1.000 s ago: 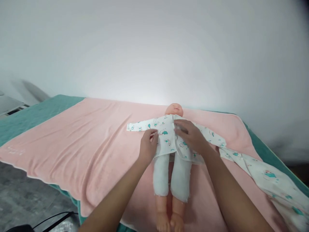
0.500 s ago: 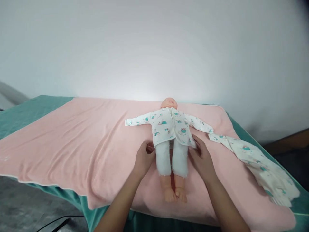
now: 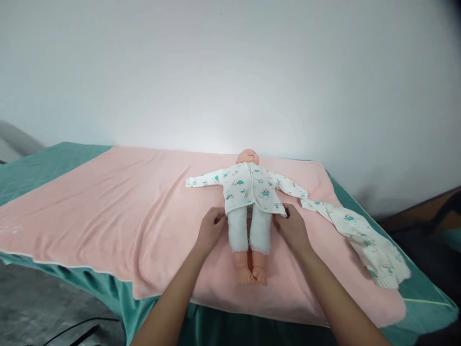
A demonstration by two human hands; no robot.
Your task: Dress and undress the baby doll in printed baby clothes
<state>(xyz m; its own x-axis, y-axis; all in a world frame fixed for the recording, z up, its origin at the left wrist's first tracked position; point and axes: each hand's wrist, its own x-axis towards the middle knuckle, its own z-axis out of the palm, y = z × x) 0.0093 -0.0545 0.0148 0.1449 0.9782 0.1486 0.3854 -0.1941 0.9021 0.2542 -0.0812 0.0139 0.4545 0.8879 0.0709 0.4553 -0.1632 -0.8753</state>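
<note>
Pink blanket [image 3: 90, 216] over a green sheet [image 3: 43, 173] seems to cushion the doll [image 3: 238, 233], laid on its back, feet nearest, so its front is reachable. The right hand [image 3: 294, 229] pinches the shirt [image 3: 239, 185] hem, holding that corner outward; whether the left hand [image 3: 210, 231] at the opposite corner grips, I cannot tell. Patterned clothing [image 3: 363, 240] lies rightward; behind stands a pale wall [image 3: 223, 72].

A pink blanket [image 3: 162, 202] lies over a green cover [image 3: 54, 163] that shows at both ends and hangs in folds along the near edge. On the blanket, 1 doll [image 3: 238, 233] lies on its back in a printed white jacket [image 3: 237, 191]; 1 matching garment [image 3: 355, 225] lies beside it, partly over the green.
</note>
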